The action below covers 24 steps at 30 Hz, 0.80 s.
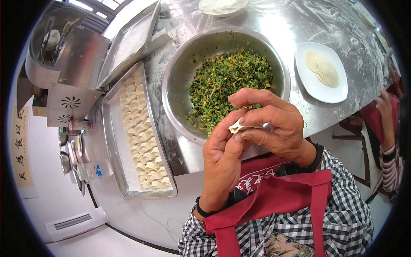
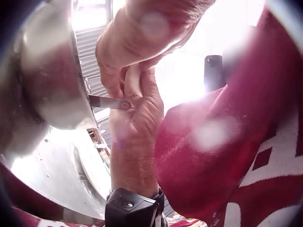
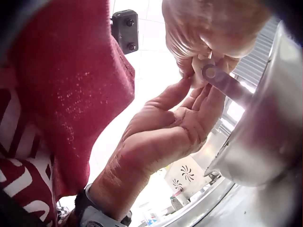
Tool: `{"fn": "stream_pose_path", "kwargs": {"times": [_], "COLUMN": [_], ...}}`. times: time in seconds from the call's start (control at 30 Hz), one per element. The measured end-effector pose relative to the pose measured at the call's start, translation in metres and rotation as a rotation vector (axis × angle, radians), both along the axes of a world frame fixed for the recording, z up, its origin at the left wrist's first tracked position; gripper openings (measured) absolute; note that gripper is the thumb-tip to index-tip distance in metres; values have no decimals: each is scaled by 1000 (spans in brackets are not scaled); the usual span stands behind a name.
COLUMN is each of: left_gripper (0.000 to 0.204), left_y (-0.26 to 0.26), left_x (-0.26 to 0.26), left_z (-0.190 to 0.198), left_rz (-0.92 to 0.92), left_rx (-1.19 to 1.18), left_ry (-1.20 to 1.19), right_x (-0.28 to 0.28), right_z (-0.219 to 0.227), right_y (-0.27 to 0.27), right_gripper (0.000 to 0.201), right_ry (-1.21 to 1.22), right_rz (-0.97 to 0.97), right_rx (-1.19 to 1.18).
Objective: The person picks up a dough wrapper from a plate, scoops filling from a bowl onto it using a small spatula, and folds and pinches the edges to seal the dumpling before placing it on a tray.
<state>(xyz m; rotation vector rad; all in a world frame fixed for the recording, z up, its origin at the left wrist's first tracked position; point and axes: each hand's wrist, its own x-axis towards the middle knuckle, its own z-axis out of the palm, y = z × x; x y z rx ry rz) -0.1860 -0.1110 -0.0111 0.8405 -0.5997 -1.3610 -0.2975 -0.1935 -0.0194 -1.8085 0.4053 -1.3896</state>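
Observation:
Over the near rim of the filling bowl, both hands pinch a small folded dumpling (image 1: 236,127). Its pale wrapper shows a bit of yellowish filling at the end. My left hand (image 1: 219,158) holds it from the left with thumb and fingers. From the right, my right hand (image 1: 277,124) pinches the dumpling's edge with thumb and forefinger, other fingers bent above. A flat metal strip with a hole in its end (image 3: 233,90) sticks out from the right hand, mostly hidden by the fingers. The metal bowl (image 1: 171,92) contains chopped green and yellow filling (image 1: 231,77).
Left of the bowl, a tray (image 1: 115,141) bears rows of folded dumplings (image 1: 143,132). A floured tray (image 1: 128,43) and a steel machine (image 1: 79,64) stand behind it. Round wrappers (image 1: 323,70) lie on a white plate (image 1: 314,92) at right. Another person's arm (image 1: 387,115) shows far right.

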Motion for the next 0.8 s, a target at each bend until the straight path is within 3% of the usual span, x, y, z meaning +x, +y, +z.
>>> {"fn": "stream_pose_path", "kwargs": {"times": [0.17, 0.37, 0.5, 0.57, 0.67, 0.8], "left_gripper": [39, 38, 40, 43, 40, 45], "left_y": [1, 1, 2, 1, 0, 0], "left_x": [-4, -2, -4, -1, 2, 2], "left_z": [0, -2, 5, 5, 2, 4], "left_rz": [32, -8, 8, -28, -78, -70], "left_rx": [19, -34, 55, 64, 33, 97], "left_ry": [-147, -164, -157, 61, 195, 113], "right_x": [-3, -3, -5, -5, -6, -8], "right_z": [-2, 1, -1, -2, 0, -3], "right_y": [-1, 1, -3, -4, -5, -5], "right_gripper": [16, 19, 18, 17, 14, 16], "right_ry": [35, 16, 45, 33, 21, 24], "right_rz": [20, 7, 20, 37, 58, 166], "right_rx": [-12, 128, 1, -21, -20, -2]}}
